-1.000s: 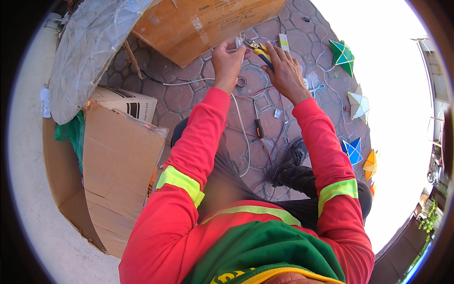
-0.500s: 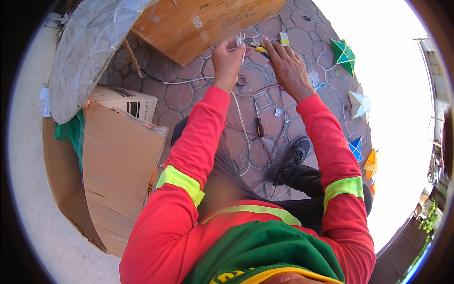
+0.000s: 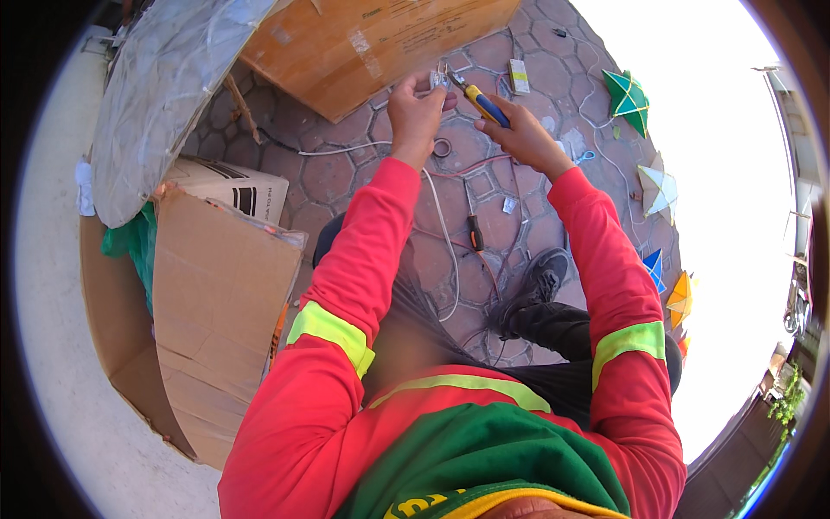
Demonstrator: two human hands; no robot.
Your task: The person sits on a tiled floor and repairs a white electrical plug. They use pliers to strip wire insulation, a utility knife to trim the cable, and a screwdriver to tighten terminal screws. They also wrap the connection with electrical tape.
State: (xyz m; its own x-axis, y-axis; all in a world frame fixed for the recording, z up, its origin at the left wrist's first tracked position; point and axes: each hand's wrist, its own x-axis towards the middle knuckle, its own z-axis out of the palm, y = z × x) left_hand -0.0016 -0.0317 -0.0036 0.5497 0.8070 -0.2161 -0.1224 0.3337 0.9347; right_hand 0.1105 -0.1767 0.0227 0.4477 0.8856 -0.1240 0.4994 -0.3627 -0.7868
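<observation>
Brown paving (image 3: 328, 177) spread beneath the 2 hands; a large orange-brown carton (image 3: 346, 60) stood far left, its edge just beyond the left hand (image 3: 417, 114); that hand's fingers pinched a pale plug (image 3: 439, 80), prongs pointing far; the right hand (image 3: 529, 137) was wrapped around yellow-and-blue pliers (image 3: 486, 104), long axis running from near right to far left, tip just right of the plug; whether they touched could not be told; more room stretched right, toward a green star (image 3: 628, 102).
</observation>
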